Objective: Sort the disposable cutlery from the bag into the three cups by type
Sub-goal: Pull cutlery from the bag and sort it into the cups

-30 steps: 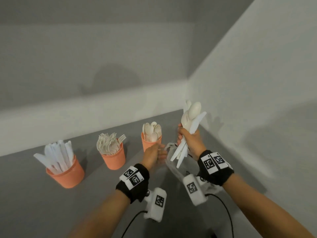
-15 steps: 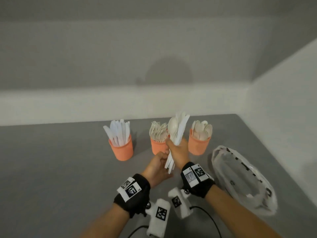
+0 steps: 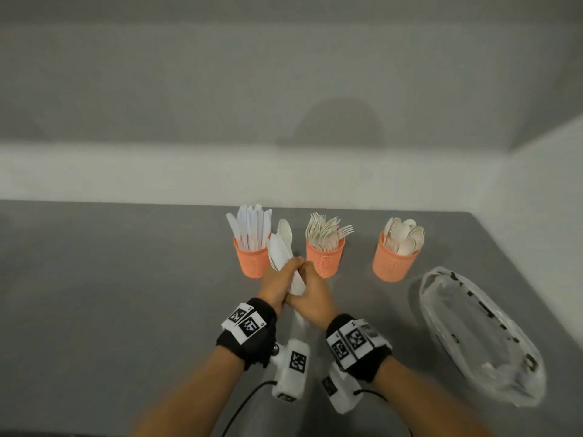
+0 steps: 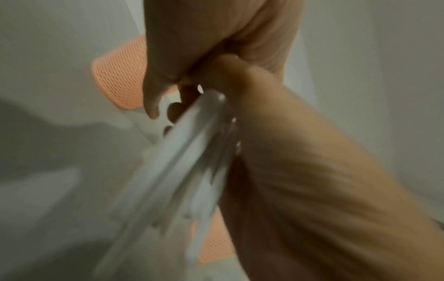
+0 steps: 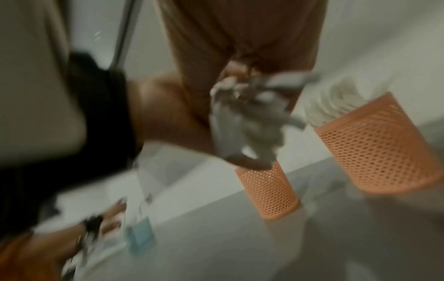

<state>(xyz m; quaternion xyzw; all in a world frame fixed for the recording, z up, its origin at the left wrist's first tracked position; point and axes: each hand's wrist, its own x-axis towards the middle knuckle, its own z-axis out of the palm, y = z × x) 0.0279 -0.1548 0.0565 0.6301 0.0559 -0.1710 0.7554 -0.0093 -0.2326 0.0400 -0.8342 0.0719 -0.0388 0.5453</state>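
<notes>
Three orange mesh cups stand in a row: knives (image 3: 252, 258) on the left, forks (image 3: 325, 258) in the middle, spoons (image 3: 394, 264) on the right. A bundle of white cutlery (image 3: 281, 247) points up between the knife and fork cups, just in front of them. My left hand (image 3: 280, 279) and right hand (image 3: 310, 290) both grip its handles, pressed together. In the left wrist view the handles (image 4: 182, 157) run blurred under the fingers. The right wrist view shows the bundle (image 5: 250, 121) blurred, with two cups (image 5: 384, 148) behind it.
A crumpled clear plastic bag (image 3: 473, 335) lies on the grey table (image 3: 110, 294) at the right, with a few white pieces inside its near end. White walls close the table at the back and right. Cables trail from both wrist units.
The right hand carried the bundle left, from near the right wall to the front of the knife and fork cups. The left hand closed onto the bundle's handles. The head view turned.
</notes>
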